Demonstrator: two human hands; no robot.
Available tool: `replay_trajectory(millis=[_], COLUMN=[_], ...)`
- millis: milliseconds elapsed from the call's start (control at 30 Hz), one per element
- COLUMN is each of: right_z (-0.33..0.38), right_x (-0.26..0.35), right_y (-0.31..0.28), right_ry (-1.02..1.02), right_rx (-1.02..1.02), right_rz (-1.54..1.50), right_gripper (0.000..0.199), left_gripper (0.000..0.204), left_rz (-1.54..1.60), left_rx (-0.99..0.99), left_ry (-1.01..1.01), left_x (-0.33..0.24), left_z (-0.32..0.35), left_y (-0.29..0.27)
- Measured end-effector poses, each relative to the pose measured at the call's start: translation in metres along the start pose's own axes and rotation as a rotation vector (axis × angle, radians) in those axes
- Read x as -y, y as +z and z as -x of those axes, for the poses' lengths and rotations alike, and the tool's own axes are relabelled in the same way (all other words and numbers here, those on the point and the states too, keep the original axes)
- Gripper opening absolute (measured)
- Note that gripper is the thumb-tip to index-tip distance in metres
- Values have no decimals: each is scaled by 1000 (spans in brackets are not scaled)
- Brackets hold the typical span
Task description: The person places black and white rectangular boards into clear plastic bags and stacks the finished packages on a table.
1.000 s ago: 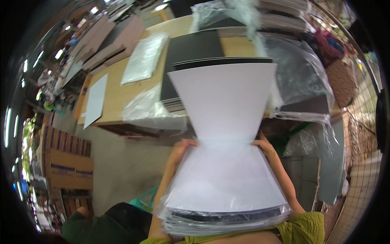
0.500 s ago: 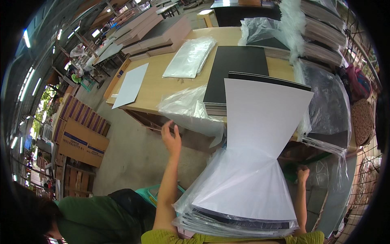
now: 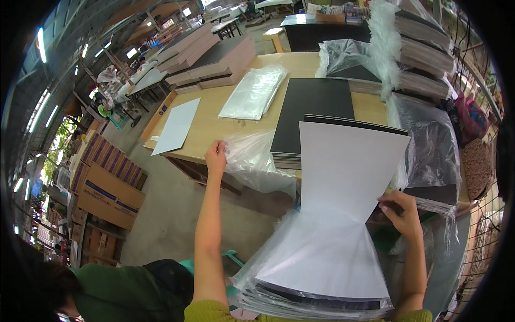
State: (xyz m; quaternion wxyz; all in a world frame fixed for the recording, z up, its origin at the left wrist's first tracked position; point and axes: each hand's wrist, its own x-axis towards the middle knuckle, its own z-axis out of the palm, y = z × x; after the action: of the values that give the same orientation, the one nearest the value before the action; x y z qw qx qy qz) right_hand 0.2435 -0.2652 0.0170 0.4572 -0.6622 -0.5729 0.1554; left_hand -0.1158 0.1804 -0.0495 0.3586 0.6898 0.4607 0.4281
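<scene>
My left hand is closed in a pinch on the left edge of a clear plastic bag, which hangs over the table's front edge. Curled at the right edge of a white sheet, my right hand has its fingertips drawn together; what they hold, if anything, cannot be made out. The sheet's upper part leans against a stack of black boards. Its lower part spreads over plastic-wrapped boards close to my body.
On the wooden table lie a folded pile of clear plastic and a pale board. Wrapped stacks rise at the right. Cardboard boxes stand at the left. A person in a dark green shirt is at lower left.
My left hand has moved forward and pinched the plastic bag's edge. My right hand has risen from below to the white sheet's right edge. The view has tilted slightly upward.
</scene>
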Motion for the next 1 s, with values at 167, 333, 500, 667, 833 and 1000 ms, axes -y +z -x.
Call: replay_trajectory(millis=[167, 333, 500, 667, 833, 1000], right_z=[-66, -133, -205, -260, -291, -299], right_x=[52, 83, 73, 50, 74, 58], right_y=[27, 86, 158, 231, 233, 247], right_ry=[-276, -281, -251, -461, -179, -131], right_rx=[243, 348, 295, -175, 271, 96], right_rz=[-42, -4, -77, 34, -71, -88], right_gripper=[20, 17, 23, 22, 18, 17], left_gripper=[43, 37, 12, 20, 15, 39], left_rz=[725, -97, -130, -125, 33, 170], left_rx=[262, 149, -27, -57, -144, 48], left_ry=[-218, 353, 193, 339, 395, 268], left_x=[-40, -61, -73, -82, -74, -103], left_z=[20, 34, 22, 19, 21, 28], left_y=[14, 33, 42, 47, 38, 49])
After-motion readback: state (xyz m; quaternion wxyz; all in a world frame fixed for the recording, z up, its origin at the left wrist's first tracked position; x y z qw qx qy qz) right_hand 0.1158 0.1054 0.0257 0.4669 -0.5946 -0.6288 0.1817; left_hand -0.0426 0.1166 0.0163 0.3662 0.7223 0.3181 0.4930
